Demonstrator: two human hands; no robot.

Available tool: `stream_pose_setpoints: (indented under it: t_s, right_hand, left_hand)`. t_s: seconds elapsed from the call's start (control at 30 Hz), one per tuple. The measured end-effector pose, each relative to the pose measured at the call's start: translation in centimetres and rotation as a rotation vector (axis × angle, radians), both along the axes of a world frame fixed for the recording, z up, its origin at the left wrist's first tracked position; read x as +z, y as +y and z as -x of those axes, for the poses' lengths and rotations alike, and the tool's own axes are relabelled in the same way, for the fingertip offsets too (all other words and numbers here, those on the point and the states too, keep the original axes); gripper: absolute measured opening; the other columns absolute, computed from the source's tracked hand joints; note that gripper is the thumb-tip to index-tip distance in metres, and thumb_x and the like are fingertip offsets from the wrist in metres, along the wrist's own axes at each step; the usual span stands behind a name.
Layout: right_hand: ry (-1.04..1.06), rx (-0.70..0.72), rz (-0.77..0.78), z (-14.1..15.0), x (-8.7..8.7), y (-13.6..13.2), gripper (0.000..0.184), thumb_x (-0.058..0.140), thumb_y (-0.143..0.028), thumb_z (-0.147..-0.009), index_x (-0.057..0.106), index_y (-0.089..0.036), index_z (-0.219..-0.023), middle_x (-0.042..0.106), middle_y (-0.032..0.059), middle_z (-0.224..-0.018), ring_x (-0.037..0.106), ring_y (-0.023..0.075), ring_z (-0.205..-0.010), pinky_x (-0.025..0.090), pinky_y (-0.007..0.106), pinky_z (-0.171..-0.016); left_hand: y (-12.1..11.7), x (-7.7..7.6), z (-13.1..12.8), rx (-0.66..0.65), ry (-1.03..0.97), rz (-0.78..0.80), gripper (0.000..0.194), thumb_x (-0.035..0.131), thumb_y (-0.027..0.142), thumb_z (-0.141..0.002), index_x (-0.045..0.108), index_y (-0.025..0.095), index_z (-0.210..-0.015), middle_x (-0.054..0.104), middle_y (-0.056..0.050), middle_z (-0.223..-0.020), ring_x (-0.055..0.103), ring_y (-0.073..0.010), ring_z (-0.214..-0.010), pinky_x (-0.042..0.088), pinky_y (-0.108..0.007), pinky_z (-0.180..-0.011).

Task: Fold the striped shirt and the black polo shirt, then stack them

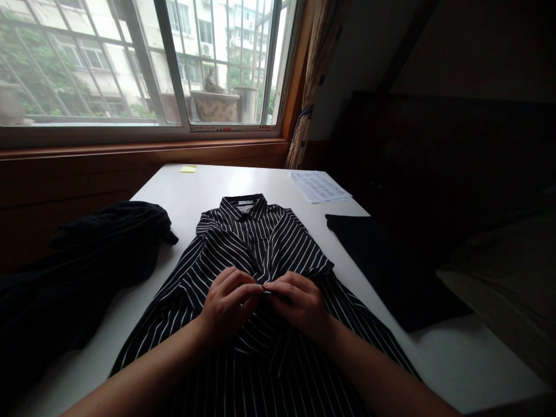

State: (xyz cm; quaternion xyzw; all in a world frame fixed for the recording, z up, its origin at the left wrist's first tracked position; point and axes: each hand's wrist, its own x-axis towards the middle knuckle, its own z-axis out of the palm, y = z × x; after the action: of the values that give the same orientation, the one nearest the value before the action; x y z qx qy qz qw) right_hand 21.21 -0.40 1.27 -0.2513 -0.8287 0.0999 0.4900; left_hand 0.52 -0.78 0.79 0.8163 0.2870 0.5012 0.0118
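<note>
Black with white stripes, the collared fabric garment point(299, 243) is pinched in both hands' closed fingers point(234, 286). Dark cloth point(125, 237) lies left.

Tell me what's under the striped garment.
The striped garment lies on the white table. Whatever else may be beneath it is covered, so I can't say.

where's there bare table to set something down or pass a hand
A wide patch of table lies beyond the striped garment, between the yellow note and papers. Narrower strips separate the garment from the dark heap and black cloth. The middle is crowded, with left hand and right hand together.
</note>
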Motion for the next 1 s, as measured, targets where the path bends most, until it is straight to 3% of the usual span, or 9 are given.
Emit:
stream_pose_setpoints:
  t_s: [0.57, 0.8, 1.0]
  right_hand:
    - [-0.044, 0.003, -0.107, 0.14, -0.01, -0.13, 0.02, 0.066, -0.008, -0.087, 0.069, -0.021, -0.101, 0.071, 0.0027, -0.082, 0.065, 0.0136, -0.072, 0.057, 0.028, -0.067]
    - [-0.057, 0.02, -0.065, -0.14, 0.42, -0.22, 0.018, 0.063, -0.013, -0.092, 0.073, -0.022, -0.104, 0.069, 0.003, -0.084, 0.065, 0.0135, -0.073, 0.058, 0.027, -0.067]
    - [-0.055, 0.014, -0.064, -0.2, 0.22, -0.21, 0.019, 0.065, -0.012, -0.091, 0.075, -0.022, -0.103, 0.069, 0.0027, -0.084, 0.065, 0.0132, -0.073, 0.058, 0.026, -0.067]
  left_hand:
    - [-0.03, 0.14, 0.18, -0.032, -0.036, 0.016, 0.011, 0.067, 0.009, -0.087, 0.066, 0.02, -0.088, 0.067, -0.002, -0.08, 0.059, -0.0142, -0.07, 0.048, -0.028, -0.064]
    - [0.05, 0.1, 0.26, 0.005, -0.028, 0.033, 0.015, 0.064, 0.01, -0.088, 0.067, 0.021, -0.099, 0.066, -0.001, -0.079, 0.059, -0.014, -0.07, 0.051, -0.027, -0.064]
    - [0.0, 0.21, 0.34, -0.011, -0.034, 0.029, 0.015, 0.066, 0.009, -0.087, 0.067, 0.019, -0.097, 0.066, -0.002, -0.079, 0.059, -0.0144, -0.07, 0.05, -0.027, -0.062]
